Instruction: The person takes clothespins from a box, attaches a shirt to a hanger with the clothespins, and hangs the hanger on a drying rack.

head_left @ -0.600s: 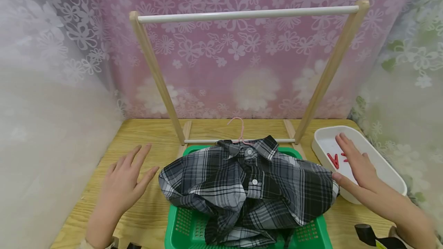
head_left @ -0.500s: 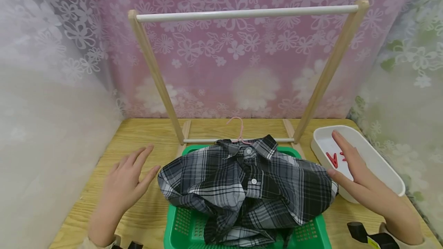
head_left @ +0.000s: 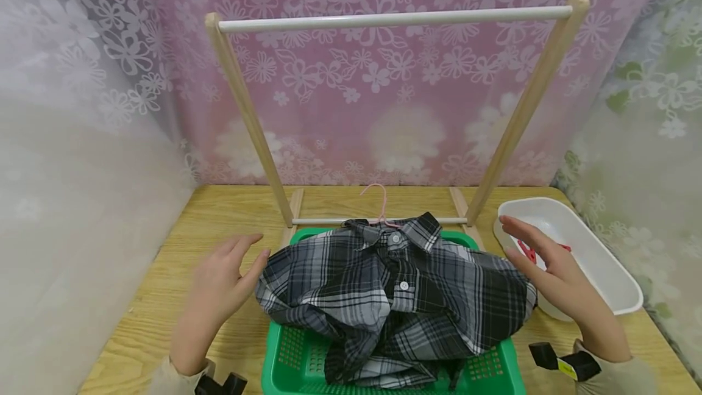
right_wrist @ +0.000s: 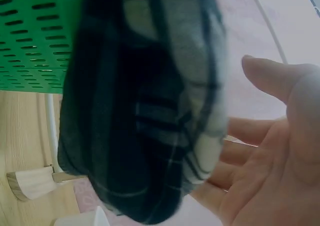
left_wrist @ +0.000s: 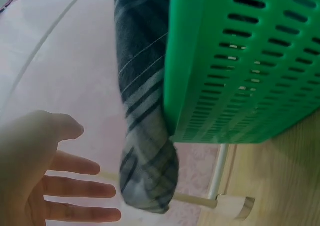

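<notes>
A black, grey and white plaid shirt (head_left: 395, 297) lies heaped over a green plastic basket (head_left: 296, 361), with a pink hanger hook (head_left: 378, 200) sticking up behind its collar. My left hand (head_left: 222, 285) hovers open just left of the shirt (left_wrist: 145, 151), fingers straight and close to the cloth. My right hand (head_left: 548, 267) hovers open at the shirt's right side (right_wrist: 145, 121), palm facing it. In the wrist views the left hand (left_wrist: 45, 181) and right hand (right_wrist: 270, 136) hold nothing. The basket (left_wrist: 240, 61) wall shows beside the hanging cloth.
A wooden clothes rack (head_left: 247, 114) with a white top bar (head_left: 395, 19) stands behind the basket on the wooden table (head_left: 164, 261). A white tray (head_left: 598, 261) holding red clips (head_left: 529, 252) sits at the right. Floral curtains surround the table.
Both hands have moved inward toward the shirt: the left hand right, the right hand left, away from above the tray. The shirt has not moved.
</notes>
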